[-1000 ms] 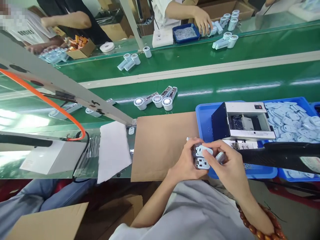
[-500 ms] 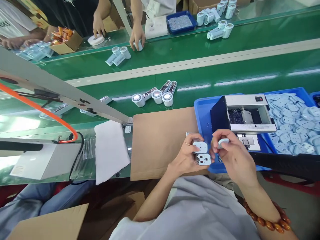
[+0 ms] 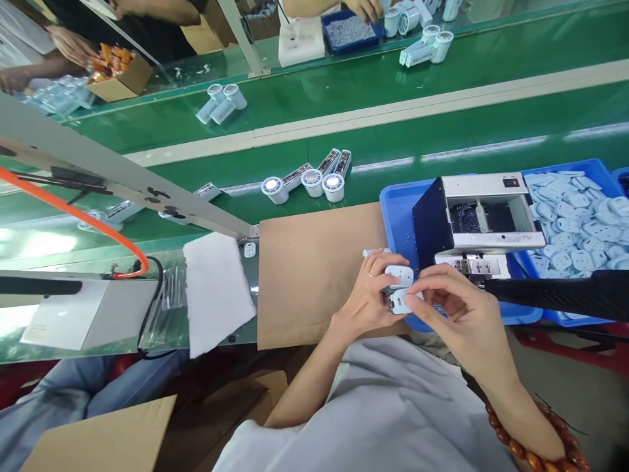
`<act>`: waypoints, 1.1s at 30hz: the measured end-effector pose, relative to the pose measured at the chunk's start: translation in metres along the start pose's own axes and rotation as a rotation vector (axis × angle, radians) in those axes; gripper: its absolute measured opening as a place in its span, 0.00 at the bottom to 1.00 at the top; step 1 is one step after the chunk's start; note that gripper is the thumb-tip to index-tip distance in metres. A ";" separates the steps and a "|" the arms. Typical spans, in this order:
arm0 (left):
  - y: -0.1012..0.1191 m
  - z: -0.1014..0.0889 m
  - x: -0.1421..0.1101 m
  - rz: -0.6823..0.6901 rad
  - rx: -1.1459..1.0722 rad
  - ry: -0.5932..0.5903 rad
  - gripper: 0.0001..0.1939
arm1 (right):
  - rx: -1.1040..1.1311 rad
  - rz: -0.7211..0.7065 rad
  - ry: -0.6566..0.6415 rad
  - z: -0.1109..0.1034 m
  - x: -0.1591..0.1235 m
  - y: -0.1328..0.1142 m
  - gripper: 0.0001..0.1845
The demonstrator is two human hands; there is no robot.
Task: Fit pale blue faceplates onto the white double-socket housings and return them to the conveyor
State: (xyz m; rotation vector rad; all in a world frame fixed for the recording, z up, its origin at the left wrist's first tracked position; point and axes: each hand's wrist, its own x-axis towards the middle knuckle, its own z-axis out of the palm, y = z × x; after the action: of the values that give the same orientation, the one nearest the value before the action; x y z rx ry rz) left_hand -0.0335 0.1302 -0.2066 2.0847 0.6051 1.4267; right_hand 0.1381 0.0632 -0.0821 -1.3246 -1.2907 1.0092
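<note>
My left hand (image 3: 369, 295) is closed around two small white fan bodies (image 3: 399, 288) stacked one above the other, held over the right edge of a brown cardboard sheet (image 3: 314, 269). My right hand (image 3: 455, 314) pinches at the lower body with thumb and fingertips; whether it holds a small pale cover is hidden. A ring shows on my left hand and a bead bracelet (image 3: 535, 446) on my right wrist. A blue bin (image 3: 584, 223) of pale blue covers lies just right of the hands.
A small white-and-black machine (image 3: 472, 219) stands in a blue tray (image 3: 396, 210). Three finished handheld fans (image 3: 309, 180) lie on the green conveyor (image 3: 442, 144), more farther back. Other people's hands work on the far side. A slanted metal bar (image 3: 122, 183) and orange cable cross the left.
My right hand, held apart with a pale cover half a second ago, has come back onto the lower body in my left hand. Far-side workers' hands have shifted.
</note>
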 end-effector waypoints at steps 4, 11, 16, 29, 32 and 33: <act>0.001 -0.003 -0.001 0.008 0.022 -0.030 0.34 | 0.036 0.135 -0.098 0.000 0.001 0.001 0.12; 0.002 -0.004 -0.003 -0.054 0.069 -0.154 0.17 | 0.047 0.181 -0.187 -0.005 0.013 -0.007 0.16; -0.004 0.000 0.002 -0.077 0.029 -0.082 0.15 | 0.014 0.134 -0.158 -0.004 0.022 -0.009 0.15; -0.013 0.003 0.004 0.028 -0.127 0.030 0.38 | -0.156 -0.215 -0.182 -0.011 0.047 0.013 0.09; -0.012 0.004 0.008 0.008 -0.112 0.041 0.41 | -0.304 -0.361 -0.166 -0.010 0.052 0.010 0.13; -0.012 0.004 0.010 0.000 -0.104 0.047 0.42 | -0.333 -0.399 -0.156 -0.009 0.054 0.010 0.14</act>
State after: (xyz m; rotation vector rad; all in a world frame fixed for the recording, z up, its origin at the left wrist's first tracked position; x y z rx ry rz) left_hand -0.0272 0.1450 -0.2085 1.9757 0.5373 1.4795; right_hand 0.1529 0.1165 -0.0864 -1.1763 -1.8167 0.6451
